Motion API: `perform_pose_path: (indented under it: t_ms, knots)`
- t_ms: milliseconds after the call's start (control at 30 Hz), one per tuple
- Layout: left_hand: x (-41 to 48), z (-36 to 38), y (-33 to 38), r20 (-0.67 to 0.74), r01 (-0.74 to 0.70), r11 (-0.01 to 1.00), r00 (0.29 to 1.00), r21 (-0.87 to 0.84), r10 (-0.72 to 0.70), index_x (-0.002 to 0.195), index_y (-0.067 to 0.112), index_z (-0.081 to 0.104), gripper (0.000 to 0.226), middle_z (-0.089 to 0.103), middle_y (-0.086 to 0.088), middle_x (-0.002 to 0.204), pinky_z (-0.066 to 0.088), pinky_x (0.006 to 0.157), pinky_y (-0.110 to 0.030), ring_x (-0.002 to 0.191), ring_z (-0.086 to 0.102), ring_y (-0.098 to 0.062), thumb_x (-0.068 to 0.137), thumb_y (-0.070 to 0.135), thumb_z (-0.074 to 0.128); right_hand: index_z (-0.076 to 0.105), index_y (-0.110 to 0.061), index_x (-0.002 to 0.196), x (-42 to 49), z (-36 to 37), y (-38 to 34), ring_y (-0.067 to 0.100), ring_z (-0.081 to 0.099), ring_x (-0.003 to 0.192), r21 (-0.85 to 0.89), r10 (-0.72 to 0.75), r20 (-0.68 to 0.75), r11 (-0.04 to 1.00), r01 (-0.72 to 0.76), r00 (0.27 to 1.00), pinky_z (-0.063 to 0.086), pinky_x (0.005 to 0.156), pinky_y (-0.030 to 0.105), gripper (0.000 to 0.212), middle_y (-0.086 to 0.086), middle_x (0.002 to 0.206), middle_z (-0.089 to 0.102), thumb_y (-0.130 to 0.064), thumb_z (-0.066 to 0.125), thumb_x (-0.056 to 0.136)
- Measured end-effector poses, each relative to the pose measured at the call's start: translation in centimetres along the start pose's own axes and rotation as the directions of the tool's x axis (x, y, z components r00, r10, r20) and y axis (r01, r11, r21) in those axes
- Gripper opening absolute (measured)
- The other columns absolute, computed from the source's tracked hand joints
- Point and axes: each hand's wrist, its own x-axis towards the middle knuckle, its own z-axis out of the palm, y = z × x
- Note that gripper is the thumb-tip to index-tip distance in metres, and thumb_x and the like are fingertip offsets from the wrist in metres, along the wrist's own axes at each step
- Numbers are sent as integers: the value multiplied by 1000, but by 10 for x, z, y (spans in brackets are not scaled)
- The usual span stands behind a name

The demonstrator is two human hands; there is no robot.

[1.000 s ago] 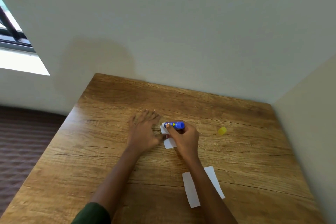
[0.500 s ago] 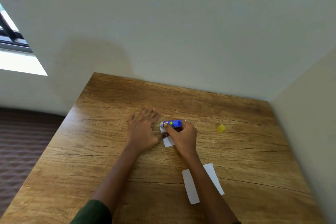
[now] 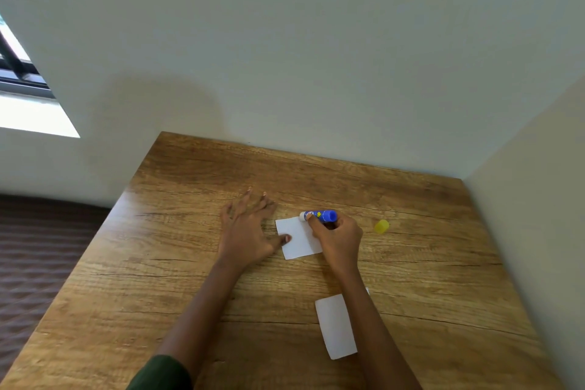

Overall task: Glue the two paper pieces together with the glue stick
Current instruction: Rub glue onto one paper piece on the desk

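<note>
Glue stick, blue cylinder, gripped by right hand, tip on white paper; left hand flat, thumb pinning it.

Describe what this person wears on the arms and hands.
A dark green sleeve covers the left arm near the elbow; the left forearm and right forearm are bare. The left hand and right hand wear no gloves, and no watch or ring shows.

Glue stick in right hand, tip on paper beside left hand
</note>
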Motion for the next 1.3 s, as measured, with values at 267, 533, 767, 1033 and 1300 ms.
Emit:
perform_pose_path:
  t_ms: [267,533,767,1033,1300]
  knots:
    - [-6,-4,4,-51,-177,983,983,-55,175,128,41,47,56,39,13,146,7,109,-51,143,9,-16,75,60,52,64,-9,64,10,-17,7,16,57,56,-14,40,-74,999,-41,996,45,54,26,27,13,63,67,-30,79,72]
    - [-8,-7,7,92,-318,946,946,65,311,123,50,49,36,38,8,148,4,109,-54,144,7,-27,89,41,38,65,-6,68,11,-19,9,26,62,62,-23,50,-79,998,-52,996,52,60,36,27,13,66,68,-30,78,73]
    - [-8,-7,7,81,-280,960,957,0,279,118,52,53,33,43,8,144,5,109,-54,143,9,-27,89,44,40,64,-11,67,9,-23,6,25,62,63,-8,74,-74,997,-75,995,51,59,33,23,15,68,68,-28,78,73]
    - [-9,-6,7,80,-267,963,960,-24,268,118,51,53,31,39,9,147,3,109,-51,144,5,-25,90,43,43,62,-14,63,1,-32,7,20,60,58,-14,72,-82,997,-74,994,49,57,30,22,12,64,67,-25,78,72]
    - [-8,-7,7,89,-262,965,961,-19,262,119,52,53,32,38,10,147,1,109,-49,143,5,-25,90,44,42,63,-8,62,-8,-44,15,9,53,50,-22,96,-73,995,-98,993,44,53,21,24,9,57,65,-26,77,71]
